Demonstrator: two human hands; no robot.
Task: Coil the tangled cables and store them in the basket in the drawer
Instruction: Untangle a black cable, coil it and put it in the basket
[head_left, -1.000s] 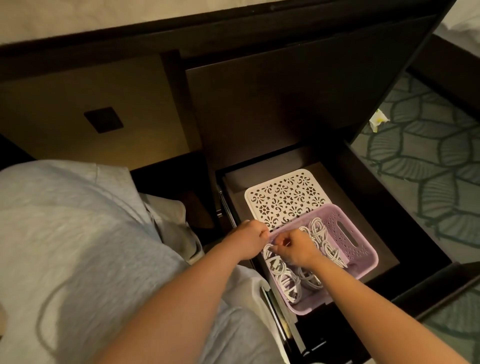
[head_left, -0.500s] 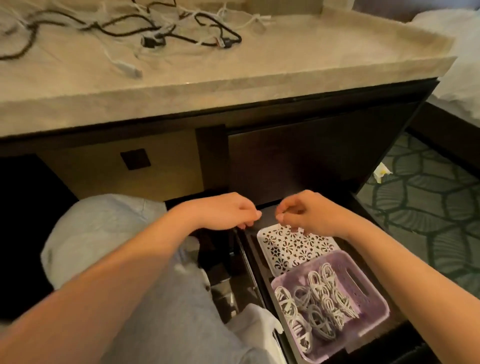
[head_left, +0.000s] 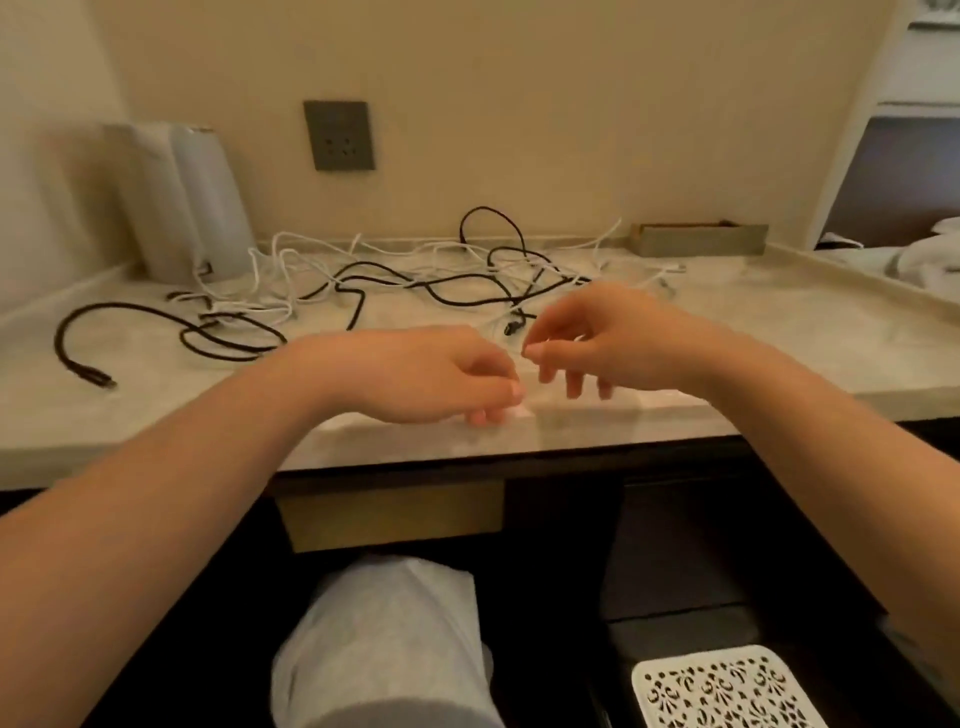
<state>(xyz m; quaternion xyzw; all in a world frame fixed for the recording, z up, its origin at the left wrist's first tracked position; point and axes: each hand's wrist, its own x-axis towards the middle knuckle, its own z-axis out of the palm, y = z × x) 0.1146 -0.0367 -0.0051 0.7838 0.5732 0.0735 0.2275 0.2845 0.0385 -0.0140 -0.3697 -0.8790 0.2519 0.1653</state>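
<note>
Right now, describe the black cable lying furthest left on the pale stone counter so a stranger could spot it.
Look at the pale stone counter below the grey square wall socket plate, then go to its left end. The thick black cable arcs out there, its plug end near the front edge, left of the tangle of thin white and black cables.
</note>
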